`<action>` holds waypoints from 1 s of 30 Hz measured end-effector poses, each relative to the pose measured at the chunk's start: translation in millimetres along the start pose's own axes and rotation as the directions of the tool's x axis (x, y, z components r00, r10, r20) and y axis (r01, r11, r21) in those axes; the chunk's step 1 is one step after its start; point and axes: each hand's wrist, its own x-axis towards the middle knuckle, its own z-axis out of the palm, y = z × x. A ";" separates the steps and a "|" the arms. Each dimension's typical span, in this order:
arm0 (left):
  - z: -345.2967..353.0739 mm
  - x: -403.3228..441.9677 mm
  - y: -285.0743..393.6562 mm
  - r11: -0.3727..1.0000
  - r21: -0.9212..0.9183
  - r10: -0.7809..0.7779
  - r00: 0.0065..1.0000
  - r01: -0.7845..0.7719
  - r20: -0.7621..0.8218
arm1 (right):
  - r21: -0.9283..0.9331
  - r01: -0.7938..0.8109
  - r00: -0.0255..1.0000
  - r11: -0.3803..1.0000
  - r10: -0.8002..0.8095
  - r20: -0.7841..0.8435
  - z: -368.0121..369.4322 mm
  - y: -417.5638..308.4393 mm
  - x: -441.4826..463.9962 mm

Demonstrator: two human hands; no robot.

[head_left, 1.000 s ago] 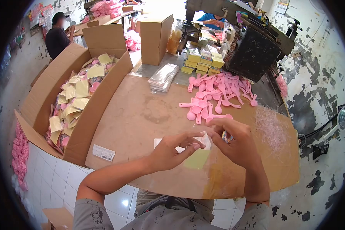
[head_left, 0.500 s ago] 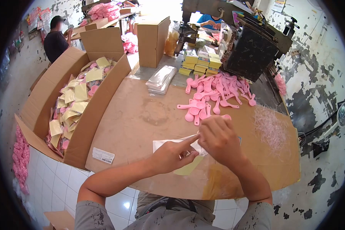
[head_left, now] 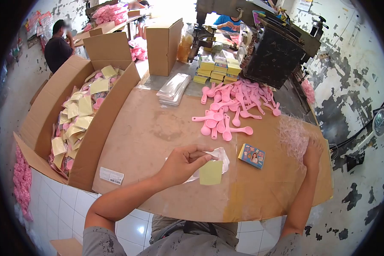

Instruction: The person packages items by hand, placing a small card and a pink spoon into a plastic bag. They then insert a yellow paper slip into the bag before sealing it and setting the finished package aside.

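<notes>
My left hand (head_left: 188, 164) is closed, thumb against fingers, on the top of a clear plastic bag (head_left: 220, 156) at the table's middle. A pale yellow card (head_left: 210, 173) shows just below the fingertips. Off to the right, my right hand (head_left: 313, 152) is at the edge of a heap of thin clear plastic strips (head_left: 292, 134); its fingers are blurred. Between the hands lies a small stack of printed cards (head_left: 252, 156). Several pink measuring spoons (head_left: 227, 135) are piled beyond them.
On the left stands an open cardboard box (head_left: 104, 128) full of bagged spoons with yellow cards. Flat clear bags (head_left: 173, 88), card stacks (head_left: 217, 66), an upright carton (head_left: 163, 49) and a dark machine (head_left: 274, 55) line the back. Two other people (head_left: 59, 49) are farther off.
My right hand has left the bag beside my left hand and moved right to the plastic strips, uncovering the printed cards. My left hand stays on the bag.
</notes>
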 end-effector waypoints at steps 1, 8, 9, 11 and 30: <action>0.6 0.8 -1.0 1.000 0.004 -0.001 1.000 0.001 -0.014 | 0.050 -0.050 0.998 0.998 0.052 -0.045 -29.8 -26.7 -1.4; -1.8 6.0 -13.7 0.998 0.067 -0.020 1.000 0.022 -0.023 | 0.800 0.014 0.953 0.600 -0.251 0.172 -115.6 -194.6 -5.0; -1.4 6.0 -14.3 0.999 0.051 -0.013 1.000 0.014 -0.022 | 0.867 -0.115 0.860 0.484 -0.389 0.331 -128.4 -224.7 -11.1; 1.1 5.0 -15.4 1.000 0.017 -0.002 1.000 0.003 -0.023 | 0.982 0.008 0.792 0.187 -0.600 0.107 -128.9 -272.3 -29.3; -1.2 2.6 -19.1 0.990 0.126 0.073 0.997 -0.068 -0.034 | 0.882 -0.430 0.770 -0.191 -0.587 0.249 -83.3 -293.9 -36.1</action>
